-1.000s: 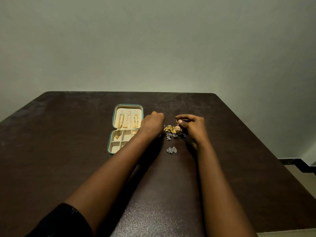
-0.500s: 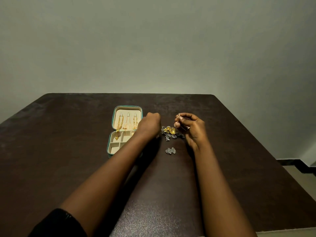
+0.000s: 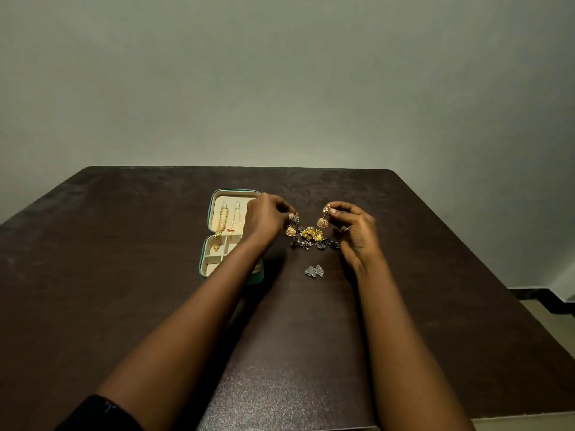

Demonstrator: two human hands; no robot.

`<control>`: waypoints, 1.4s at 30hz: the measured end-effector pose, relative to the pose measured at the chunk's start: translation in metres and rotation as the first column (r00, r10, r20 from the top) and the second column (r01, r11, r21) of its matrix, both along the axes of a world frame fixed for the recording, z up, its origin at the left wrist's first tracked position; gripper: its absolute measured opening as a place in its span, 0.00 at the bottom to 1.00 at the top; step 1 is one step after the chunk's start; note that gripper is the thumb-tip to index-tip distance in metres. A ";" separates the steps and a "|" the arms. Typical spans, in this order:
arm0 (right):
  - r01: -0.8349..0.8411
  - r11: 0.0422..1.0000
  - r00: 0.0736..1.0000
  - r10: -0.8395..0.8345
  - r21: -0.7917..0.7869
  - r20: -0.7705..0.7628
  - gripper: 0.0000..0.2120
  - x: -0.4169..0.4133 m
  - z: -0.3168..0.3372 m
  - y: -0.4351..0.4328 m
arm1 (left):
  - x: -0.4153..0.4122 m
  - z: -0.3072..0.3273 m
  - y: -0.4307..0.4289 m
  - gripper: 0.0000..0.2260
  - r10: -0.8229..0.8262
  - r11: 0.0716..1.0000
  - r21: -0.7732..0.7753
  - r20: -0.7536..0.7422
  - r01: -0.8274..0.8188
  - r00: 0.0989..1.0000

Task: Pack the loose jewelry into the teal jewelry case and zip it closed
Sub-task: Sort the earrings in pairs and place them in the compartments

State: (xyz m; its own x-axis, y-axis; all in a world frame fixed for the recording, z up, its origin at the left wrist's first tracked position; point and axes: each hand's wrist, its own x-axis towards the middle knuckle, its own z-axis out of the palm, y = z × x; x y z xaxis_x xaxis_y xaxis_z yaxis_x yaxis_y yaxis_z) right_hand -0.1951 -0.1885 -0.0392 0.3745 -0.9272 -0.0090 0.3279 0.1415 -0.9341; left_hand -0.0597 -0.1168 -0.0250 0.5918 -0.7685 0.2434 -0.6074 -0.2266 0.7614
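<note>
The teal jewelry case [image 3: 209, 213] lies open on the dark table, its cream lid holding gold chains [image 3: 220, 227] and its tray split into compartments. My left hand [image 3: 264, 217] pinches one gold dome earring [image 3: 291, 230] just above the table, right of the case. My right hand [image 3: 353, 231] pinches the matching gold dome earring [image 3: 323, 219], lifted a little higher. Between them lie yellow flower pieces [image 3: 311, 234] and dark silver pieces [image 3: 314, 245]. A small silver pair [image 3: 315, 271] lies nearer to me.
The dark wooden table [image 3: 124, 306] reaches a plain grey wall at the back. Its right edge drops to a light floor [image 3: 557, 321]. My left forearm crosses over the near right corner of the case.
My left hand has lifted a second gold dome earring from the pile. My right hand has raised its earring and drawn slightly right, so the two earrings hang apart.
</note>
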 end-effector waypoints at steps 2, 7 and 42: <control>-0.009 0.999 0.999 0.007 -0.043 -0.046 0.13 0.000 0.000 0.000 | -0.002 -0.001 0.001 0.04 -0.001 1.000 -0.013 0.020 0.001 1.000; -0.070 0.991 0.986 0.051 -0.115 -0.160 0.12 0.004 -0.004 -0.001 | -0.006 -0.002 0.002 0.04 0.013 1.000 -0.004 -0.007 -0.013 1.000; -0.010 0.987 0.986 -0.017 -0.160 -0.163 0.12 0.006 -0.009 -0.005 | -0.002 0.003 -0.026 0.09 -0.216 0.915 0.397 0.330 0.073 0.919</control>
State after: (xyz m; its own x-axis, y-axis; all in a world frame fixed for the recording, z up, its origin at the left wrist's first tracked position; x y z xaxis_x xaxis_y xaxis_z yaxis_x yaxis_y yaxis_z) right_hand -0.1890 -0.1935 -0.0481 0.3770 -0.9229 0.0786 0.1694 -0.0147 -0.9854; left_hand -0.0619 -0.1432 -0.0222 0.3939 -0.9139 0.0984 -0.8696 -0.3358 0.3620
